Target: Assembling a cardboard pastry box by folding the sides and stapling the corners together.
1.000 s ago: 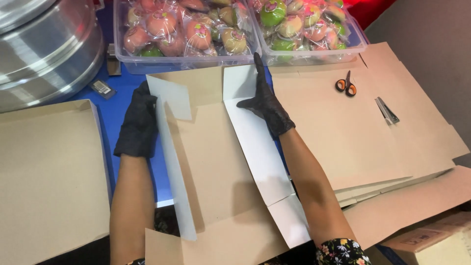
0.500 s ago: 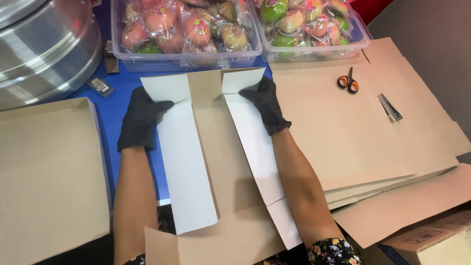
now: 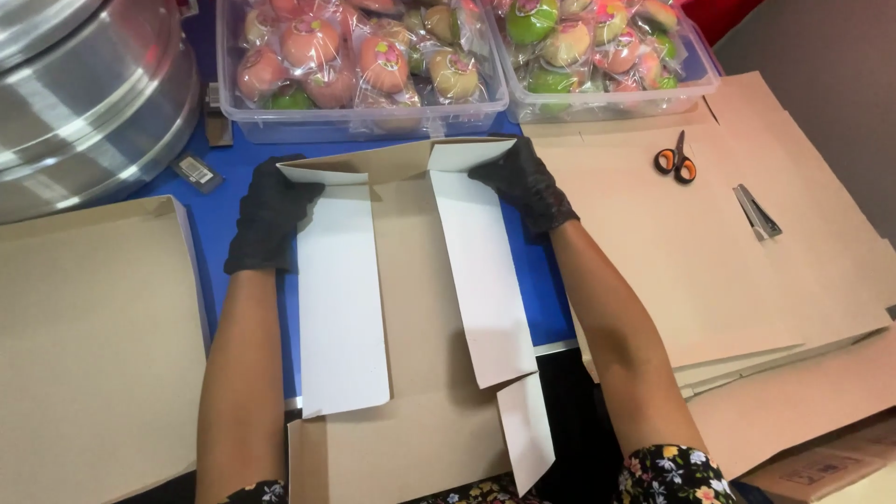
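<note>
On a blue table (image 3: 245, 163), flat cardboard box blank (image 3: 411, 308) mid-fold, left hand (image 3: 269, 217) and right hand (image 3: 525, 183) in black gloves pressing its white side flaps inward; next, likely, raising end flap squarely.

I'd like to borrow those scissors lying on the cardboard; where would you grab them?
Take the scissors by the orange handle loops, reaching from the near side. They lie flat on the cardboard sheet with the blades pointing away toward the plastic tubs, so the loops face you, with bare cardboard around them.
</note>
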